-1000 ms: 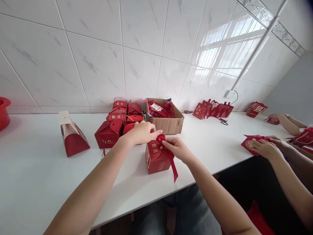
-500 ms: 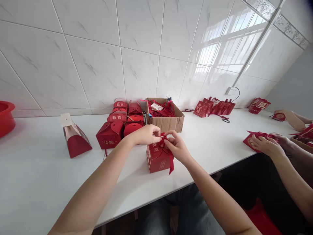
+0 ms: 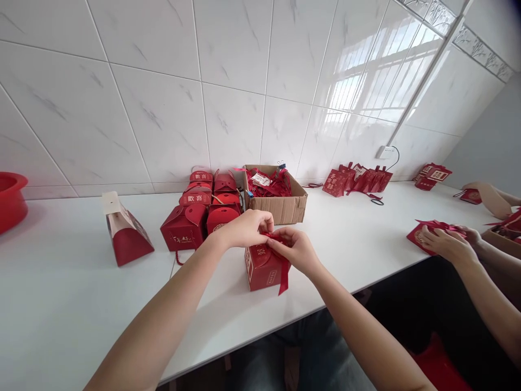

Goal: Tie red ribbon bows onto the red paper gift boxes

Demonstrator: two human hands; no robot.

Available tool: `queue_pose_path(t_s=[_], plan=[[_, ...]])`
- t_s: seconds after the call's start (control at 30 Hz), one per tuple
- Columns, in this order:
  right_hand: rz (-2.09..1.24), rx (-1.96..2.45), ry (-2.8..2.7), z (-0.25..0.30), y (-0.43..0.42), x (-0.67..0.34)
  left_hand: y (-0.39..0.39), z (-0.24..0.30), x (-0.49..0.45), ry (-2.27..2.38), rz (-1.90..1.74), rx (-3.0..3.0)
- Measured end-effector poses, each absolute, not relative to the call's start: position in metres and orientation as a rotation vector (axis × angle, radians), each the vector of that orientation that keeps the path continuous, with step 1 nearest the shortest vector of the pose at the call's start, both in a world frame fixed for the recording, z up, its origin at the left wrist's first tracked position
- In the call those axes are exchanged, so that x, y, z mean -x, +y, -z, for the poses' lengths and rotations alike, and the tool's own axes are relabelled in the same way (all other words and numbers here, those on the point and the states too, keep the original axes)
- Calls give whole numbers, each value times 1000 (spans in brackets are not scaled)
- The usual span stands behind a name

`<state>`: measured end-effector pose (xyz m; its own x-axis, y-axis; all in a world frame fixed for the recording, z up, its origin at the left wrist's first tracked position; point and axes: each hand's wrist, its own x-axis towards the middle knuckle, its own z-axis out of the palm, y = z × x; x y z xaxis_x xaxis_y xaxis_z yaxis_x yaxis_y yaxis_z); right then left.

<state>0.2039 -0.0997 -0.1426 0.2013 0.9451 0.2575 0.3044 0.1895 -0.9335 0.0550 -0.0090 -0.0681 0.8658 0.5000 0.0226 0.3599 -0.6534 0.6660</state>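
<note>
A small red gift box (image 3: 262, 267) with gold characters stands on the white table (image 3: 65, 293) in front of me. A red ribbon (image 3: 283, 274) lies across its top and hangs down its right side. My left hand (image 3: 244, 228) pinches the ribbon at the top of the box, fingers closed. My right hand (image 3: 295, 248) is closed on the same ribbon just to the right, touching the left hand.
Several finished red boxes (image 3: 203, 209) stand behind, beside a cardboard carton (image 3: 279, 207) of red ribbons. A tilted red box (image 3: 124, 233) lies to the left, a red basin (image 3: 10, 201) at the far left. Flat red boxes (image 3: 358, 180) lean on the wall. Another person's hands (image 3: 445, 241) work at the right.
Both my hands have drawn closer together over the box top and lowered onto it. The hanging ribbon tail has become shorter. The person at the right keeps handling a flat red piece.
</note>
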Motion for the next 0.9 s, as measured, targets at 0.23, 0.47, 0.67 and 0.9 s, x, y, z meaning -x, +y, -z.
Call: queue_pose_path(t_s=[0.23, 0.47, 0.67, 0.9], plan=[[-440, 1487, -1384, 145, -99, -203, -6, 69, -53, 601, -246, -2362], [-245, 1405, -1490, 149, -97, -206, -5, 71, -54, 572, -262, -2372], [-236, 1404, -1507, 150, -99, -203, -6, 69, -54, 594, -259, -2389], [-451, 1380, -1415, 144, -98, -205, -4, 74, -56, 659, -298, -2440]])
